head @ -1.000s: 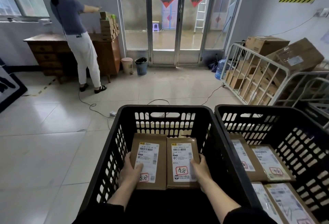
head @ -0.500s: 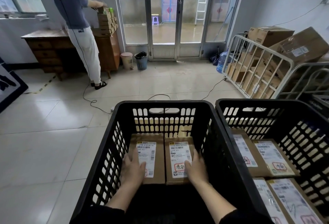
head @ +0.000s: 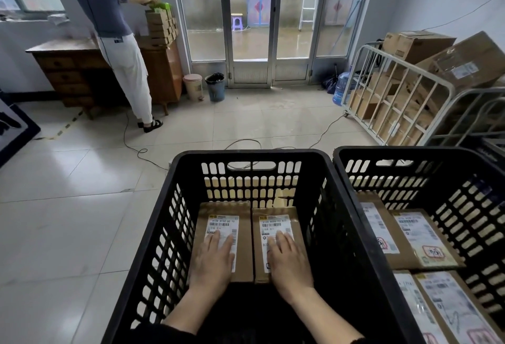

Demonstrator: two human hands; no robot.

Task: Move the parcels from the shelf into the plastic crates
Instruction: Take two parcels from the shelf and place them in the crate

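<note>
Two brown parcels with white labels lie side by side at the far end of a black plastic crate (head: 191,157). My left hand (head: 213,259) rests flat on top of the left parcel (head: 243,223), fingers straight. My right hand (head: 287,259) lies flat on the right parcel (head: 296,220) in the same way. A second black crate (head: 410,152) stands directly to the right and holds several labelled parcels (head: 418,237). The near floor of the left crate is bare and dark.
Another person (head: 117,42) stands at a wooden desk (head: 62,70) at the back left, handling stacked small boxes (head: 161,26). A metal cage cart (head: 396,105) with cardboard boxes stands at the right. Cables (head: 136,149) run across the tiled floor. Two bins (head: 216,86) sit by glass doors.
My hands let go of the parcels' near ends and slid forward onto their tops. The parcels have come to lie deeper in the crate.
</note>
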